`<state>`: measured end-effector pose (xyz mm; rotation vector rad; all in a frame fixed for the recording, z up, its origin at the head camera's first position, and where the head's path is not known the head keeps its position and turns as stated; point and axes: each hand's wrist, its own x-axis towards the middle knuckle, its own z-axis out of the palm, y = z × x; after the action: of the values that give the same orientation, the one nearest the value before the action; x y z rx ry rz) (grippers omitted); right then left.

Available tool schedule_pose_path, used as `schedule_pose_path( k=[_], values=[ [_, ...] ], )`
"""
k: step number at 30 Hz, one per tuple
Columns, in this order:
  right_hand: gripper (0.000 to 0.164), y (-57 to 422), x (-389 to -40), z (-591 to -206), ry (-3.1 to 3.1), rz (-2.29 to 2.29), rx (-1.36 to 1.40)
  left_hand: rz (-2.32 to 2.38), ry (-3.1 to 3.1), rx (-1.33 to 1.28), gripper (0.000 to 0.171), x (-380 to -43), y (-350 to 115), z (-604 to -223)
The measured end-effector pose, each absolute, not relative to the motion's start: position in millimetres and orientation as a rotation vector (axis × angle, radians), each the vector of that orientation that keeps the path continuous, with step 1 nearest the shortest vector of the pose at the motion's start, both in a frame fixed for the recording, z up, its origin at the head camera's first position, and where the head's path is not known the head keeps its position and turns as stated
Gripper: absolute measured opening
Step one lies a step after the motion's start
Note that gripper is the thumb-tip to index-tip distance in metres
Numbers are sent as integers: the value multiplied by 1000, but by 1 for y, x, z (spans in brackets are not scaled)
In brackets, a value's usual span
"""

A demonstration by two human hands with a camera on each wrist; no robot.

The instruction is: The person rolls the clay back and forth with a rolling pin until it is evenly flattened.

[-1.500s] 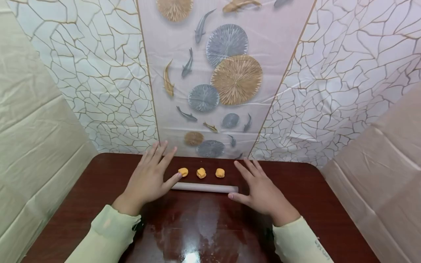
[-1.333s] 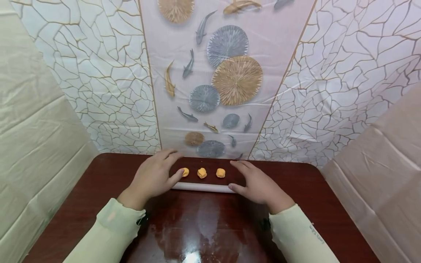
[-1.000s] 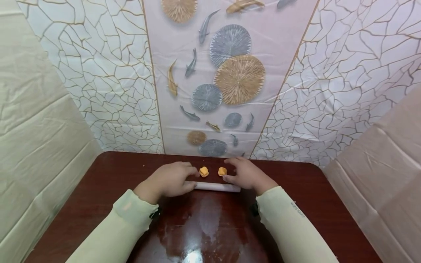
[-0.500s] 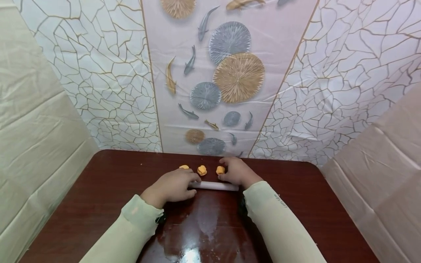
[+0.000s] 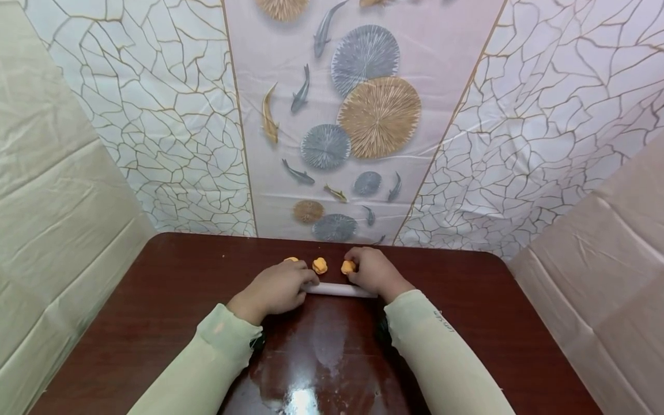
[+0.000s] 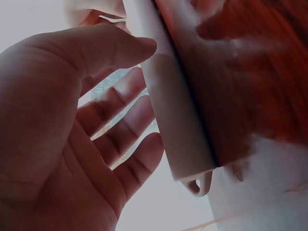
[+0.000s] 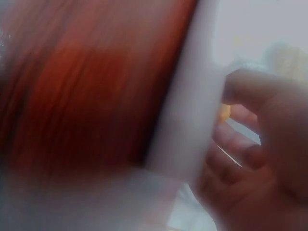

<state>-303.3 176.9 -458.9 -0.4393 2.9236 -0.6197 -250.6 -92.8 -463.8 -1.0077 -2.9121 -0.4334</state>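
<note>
A white rolling pin (image 5: pixel 339 289) with a small loop at one end lies across the dark table. My left hand (image 5: pixel 277 288) grips its left part; in the left wrist view the thumb (image 6: pixel 139 50) comes over the near side and the fingers meet the far side. Behind the pin sit three yellow dough-like lumps in a row. The left lump (image 5: pixel 291 259) is mostly hidden by my left hand, and the middle lump (image 5: pixel 319 266) shows whole. My right hand (image 5: pixel 374 271) pinches the right lump (image 5: pixel 347 267) between thumb and forefinger, beside the pin's right end. The right wrist view is blurred.
The glossy reddish-brown table (image 5: pixel 171 311) meets a patterned cloth backdrop (image 5: pixel 327 190) along its far edge. Beige cloth panels (image 5: pixel 67 230) stand at both sides. A bright light reflection (image 5: pixel 301 397) lies on the near tabletop.
Both hands have come down and inward from spread, raised positions. The left has taken hold of the rolling pin, while the right has curled around the right yellow lump.
</note>
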Motion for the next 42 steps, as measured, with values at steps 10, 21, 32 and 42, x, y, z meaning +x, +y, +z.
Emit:
schedule_pose_path(
  k=[10, 21, 32, 42],
  values=[
    [26, 168, -262, -436, 2848, -744, -693, -457, -2918, -973, 31, -249, -101, -463],
    [23, 156, -217, -443, 2708, -587, -1005, -467, -2922, -926, 31, -247, -111, -468],
    [24, 156, -213, -451, 2719, -526, -953, -497, -2930, -915, 32, -247, -110, -471],
    [50, 171, -222, -449, 2644, -603, -938, -590, -2973, -914, 32, -248, -113, -468]
  ],
)
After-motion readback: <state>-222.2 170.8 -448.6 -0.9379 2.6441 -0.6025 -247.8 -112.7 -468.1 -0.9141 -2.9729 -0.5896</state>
